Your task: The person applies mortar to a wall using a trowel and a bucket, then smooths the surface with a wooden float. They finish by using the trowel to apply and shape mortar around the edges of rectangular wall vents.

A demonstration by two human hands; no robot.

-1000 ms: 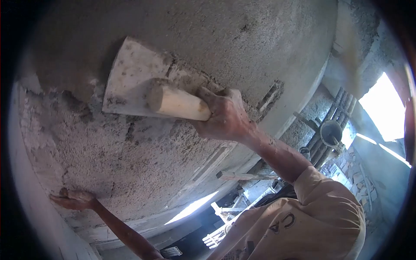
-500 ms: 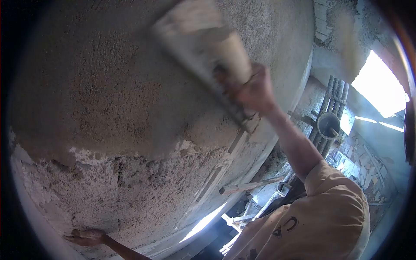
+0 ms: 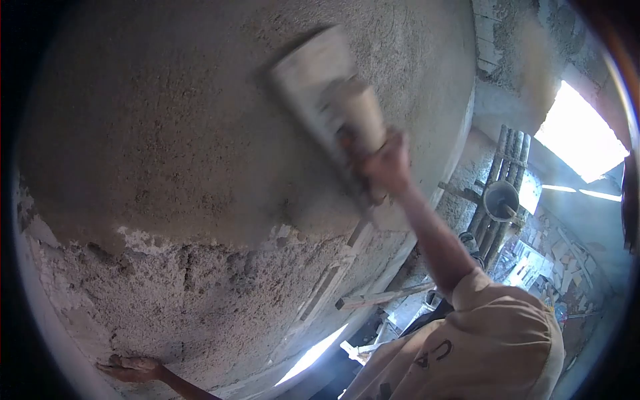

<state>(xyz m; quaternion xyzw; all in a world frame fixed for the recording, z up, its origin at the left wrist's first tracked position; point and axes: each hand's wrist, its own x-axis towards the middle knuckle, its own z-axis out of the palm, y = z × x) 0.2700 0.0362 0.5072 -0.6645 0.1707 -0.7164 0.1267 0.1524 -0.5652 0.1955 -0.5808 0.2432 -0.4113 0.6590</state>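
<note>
Fingers closed, my right hand point(image 3: 387, 163) grips the handle of a long flat float point(image 3: 317, 73), whose blade lies against the wall. The float and the hand are somewhat blurred. Around the blade the wall point(image 3: 167, 127) is covered in grey-brown plaster, smoother near the float and grainy further left. Below the plaster's ragged lower edge is a rough, pitted band point(image 3: 207, 293). At the lower left, my left hand point(image 3: 137, 369) rests on this rough part, fingers stretched out and holding nothing.
Tied poles point(image 3: 510, 157) stand at the right with a bucket point(image 3: 501, 201) beside them. A wooden bar point(image 3: 383, 298) juts out below my right arm. Broken pieces point(image 3: 567, 260) lie scattered on the ground, and a bright opening point(image 3: 583, 133) is at the upper right.
In the picture, the blade's top end has shifted down and to the right, while my right hand sits slightly lower and further left. My left hand stays almost in place.
</note>
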